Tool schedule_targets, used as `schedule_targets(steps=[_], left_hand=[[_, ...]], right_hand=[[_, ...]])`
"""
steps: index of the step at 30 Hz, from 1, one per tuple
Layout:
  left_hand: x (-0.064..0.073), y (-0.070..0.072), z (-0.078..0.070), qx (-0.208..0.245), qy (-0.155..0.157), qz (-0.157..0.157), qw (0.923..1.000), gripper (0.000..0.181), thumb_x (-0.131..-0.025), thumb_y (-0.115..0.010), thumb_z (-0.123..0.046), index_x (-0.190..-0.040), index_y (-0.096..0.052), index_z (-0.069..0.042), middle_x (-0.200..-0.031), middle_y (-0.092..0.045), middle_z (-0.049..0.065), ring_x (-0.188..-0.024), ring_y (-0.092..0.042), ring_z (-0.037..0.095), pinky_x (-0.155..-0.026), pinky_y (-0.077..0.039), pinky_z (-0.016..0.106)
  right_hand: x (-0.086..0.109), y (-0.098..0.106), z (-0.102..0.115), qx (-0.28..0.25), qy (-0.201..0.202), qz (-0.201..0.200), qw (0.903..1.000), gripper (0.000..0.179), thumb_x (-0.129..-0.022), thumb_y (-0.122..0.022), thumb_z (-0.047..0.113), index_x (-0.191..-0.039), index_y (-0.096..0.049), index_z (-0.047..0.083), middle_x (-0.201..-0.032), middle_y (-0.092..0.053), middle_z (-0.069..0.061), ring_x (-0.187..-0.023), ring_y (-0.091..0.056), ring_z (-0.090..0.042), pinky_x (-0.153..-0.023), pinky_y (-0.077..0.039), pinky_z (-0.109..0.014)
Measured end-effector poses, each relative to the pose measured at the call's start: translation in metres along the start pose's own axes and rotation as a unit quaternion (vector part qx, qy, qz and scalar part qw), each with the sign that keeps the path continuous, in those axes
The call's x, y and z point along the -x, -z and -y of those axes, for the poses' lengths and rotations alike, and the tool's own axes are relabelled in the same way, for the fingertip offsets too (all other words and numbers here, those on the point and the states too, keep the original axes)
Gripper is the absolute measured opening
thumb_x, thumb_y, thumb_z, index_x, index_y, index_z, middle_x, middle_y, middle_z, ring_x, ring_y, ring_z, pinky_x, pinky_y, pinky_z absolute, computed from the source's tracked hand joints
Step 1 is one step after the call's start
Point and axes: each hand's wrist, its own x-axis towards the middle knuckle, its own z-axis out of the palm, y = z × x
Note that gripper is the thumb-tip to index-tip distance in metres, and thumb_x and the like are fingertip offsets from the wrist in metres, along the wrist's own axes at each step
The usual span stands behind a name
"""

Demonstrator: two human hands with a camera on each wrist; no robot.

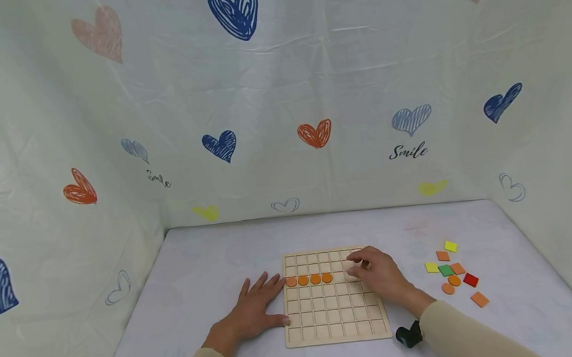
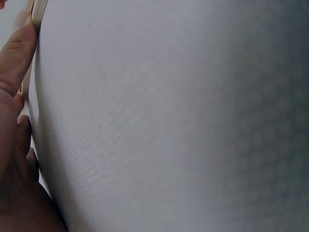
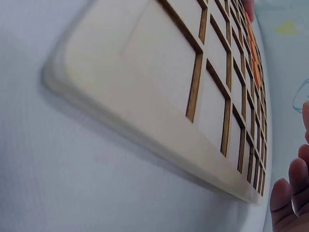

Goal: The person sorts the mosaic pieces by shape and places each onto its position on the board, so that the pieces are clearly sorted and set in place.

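Observation:
A pale wooden grid board [image 1: 320,318] lies flat on the table. Several orange discs [image 1: 315,278] sit side by side in one of its upper rows, starting from the left edge. My left hand [image 1: 251,312] is spread flat beside the board, its thumb [image 2: 17,58] and fingertips at the left edge. Over the board's right part is my right hand [image 1: 382,275], to the right of the discs. Its index finger and thumb are bent with a gap between them, and no piece shows there. In the right wrist view, its loosely bent fingers [image 3: 294,193] appear past the board's edge.
Right of the board are scattered loose pieces: yellow squares [image 1: 432,268], orange squares [image 1: 480,299], a green square [image 1: 446,270], a red square [image 1: 470,279] and orange discs [image 1: 448,288]. A white cloth covers the table [image 1: 219,251]. Heart-printed curtains [image 1: 272,93] stand behind and at both sides.

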Motion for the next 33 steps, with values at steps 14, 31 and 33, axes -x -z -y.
schedule_targets(steps=[14, 31, 33], left_hand=[[0.001, 0.000, 0.000, 0.001, -0.002, 0.003, 1.0000, 0.095, -0.087, -0.079, -0.060, -0.165, -0.038, -0.024, -0.173, -0.033, 0.000, -0.165, -0.015, 0.031, -0.133, -0.001, 0.060], [0.001, 0.001, -0.001, -0.001, -0.004, -0.001, 1.0000, 0.095, -0.087, -0.079, -0.059, -0.165, -0.039, -0.023, -0.172, -0.035, 0.001, -0.165, -0.016, 0.032, -0.133, -0.002, 0.061], [0.000, 0.000, 0.000, -0.001, -0.004, -0.002, 1.0000, 0.094, -0.087, -0.079, -0.059, -0.165, -0.039, -0.023, -0.172, -0.035, 0.001, -0.164, -0.016, 0.031, -0.133, -0.002, 0.061]], right_hand=[[0.018, 0.037, -0.014, 0.060, -0.025, -0.021, 0.9977, 0.031, -0.095, -0.080, 0.018, -0.124, -0.076, 0.010, -0.110, -0.068, -0.001, -0.095, -0.057, -0.018, -0.068, -0.050, -0.022], [0.056, 0.099, -0.049, 0.128, -0.006, -0.022, 0.9915, 0.033, -0.092, -0.083, 0.018, -0.124, -0.076, 0.011, -0.119, -0.073, -0.004, -0.100, -0.061, -0.019, -0.073, -0.053, -0.025], [0.060, 0.106, -0.052, 0.138, -0.017, -0.015, 0.9902, 0.033, -0.093, -0.081, 0.018, -0.125, -0.076, 0.011, -0.122, -0.071, -0.007, -0.101, -0.061, -0.020, -0.074, -0.053, -0.026]])
